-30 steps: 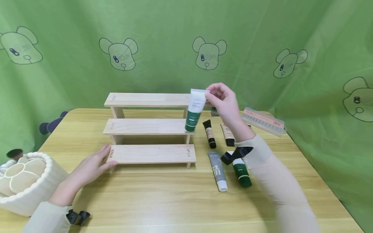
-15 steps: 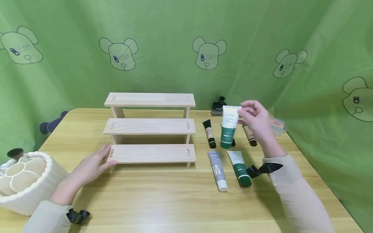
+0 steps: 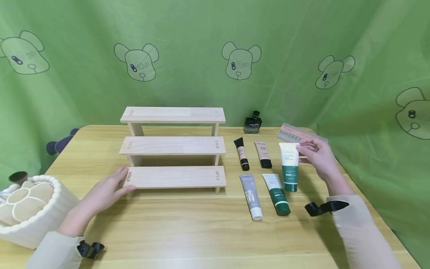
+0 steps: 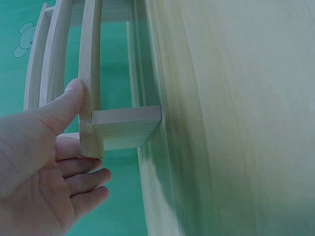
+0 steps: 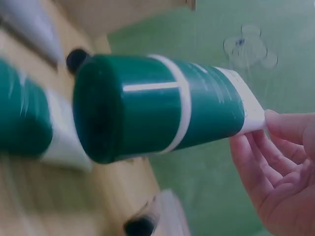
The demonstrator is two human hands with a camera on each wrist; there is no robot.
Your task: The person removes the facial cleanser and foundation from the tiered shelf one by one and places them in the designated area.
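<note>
In the head view my right hand [image 3: 317,155] pinches a white-and-green squeeze tube [image 3: 290,168] by its flat white end, with the green cap pointing down. The right wrist view shows the held tube [image 5: 147,105] close up, thumb and fingers on its white end. Just left of it lies a similar white-and-green tube [image 3: 277,195], beside a grey tube with a white cap [image 3: 251,196]. My left hand [image 3: 104,190] grips the left end of the lowest step of a three-tier wooden shelf [image 3: 173,177]; the left wrist view shows its thumb against the board [image 4: 89,64].
Behind lie a black-capped small tube [image 3: 242,154] and a BB cream tube [image 3: 263,154]. A dark glass bottle [image 3: 252,123] and a clear flat case [image 3: 293,131] stand near the table's back edge. A white ribbed basket [image 3: 55,209] holds a brush at the left.
My right hand has carried the white-and-green tube from in front of the shelf's right end rightward and down, beside the similar tube. The left hand has stayed on the shelf.
</note>
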